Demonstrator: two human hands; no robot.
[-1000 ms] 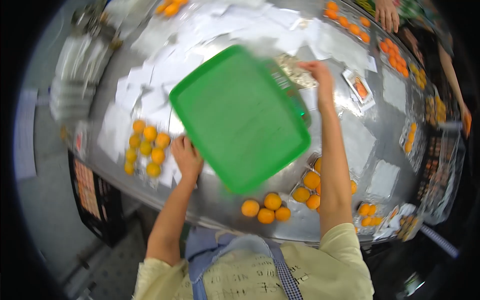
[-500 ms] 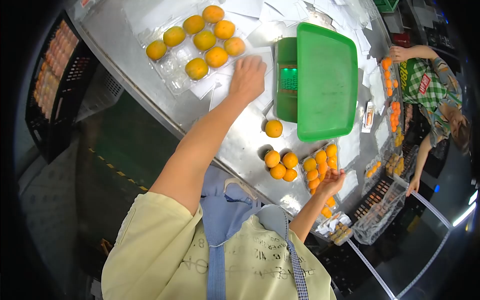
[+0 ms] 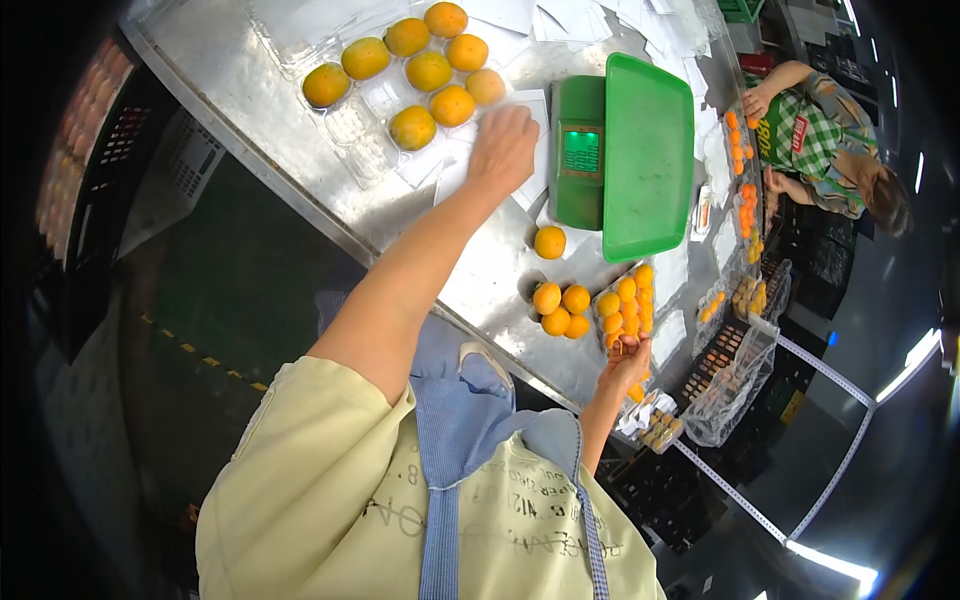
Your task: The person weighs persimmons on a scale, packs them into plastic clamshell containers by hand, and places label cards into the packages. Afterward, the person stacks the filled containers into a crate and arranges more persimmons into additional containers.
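A clear plastic fruit tray (image 3: pixel 372 105) holds several round orange fruits (image 3: pixel 428 71), with some cups unfilled. At its right edge, my left hand (image 3: pixel 505 150) rests with curled fingers over white paper, beside the nearest fruit; the fingertips are hidden. My right hand (image 3: pixel 622 368) is lower right, fingers bent against a second packed tray of orange fruits (image 3: pixel 628 305); whatever lies in its grasp is unclear. Between the hands stands a green weighing scale (image 3: pixel 648 160) with a lit display. One single fruit (image 3: pixel 550 242) and a small cluster of fruits (image 3: pixel 561 310) lie on the metal table.
White paper sheets (image 3: pixel 570 22) lie around the scale. Across the table, a co-worker (image 3: pixel 805 135) in a checked apron handles small orange fruit (image 3: pixel 738 140). Packed trays and a clear plastic bag (image 3: pixel 735 385) are at the right. A dark crate (image 3: pixel 90 190) stands left.
The camera view has shifted. My right hand's fingers have drawn together at the packed tray. The co-worker's lower arm has pulled back from the plastic bag. My left hand stays by its tray.
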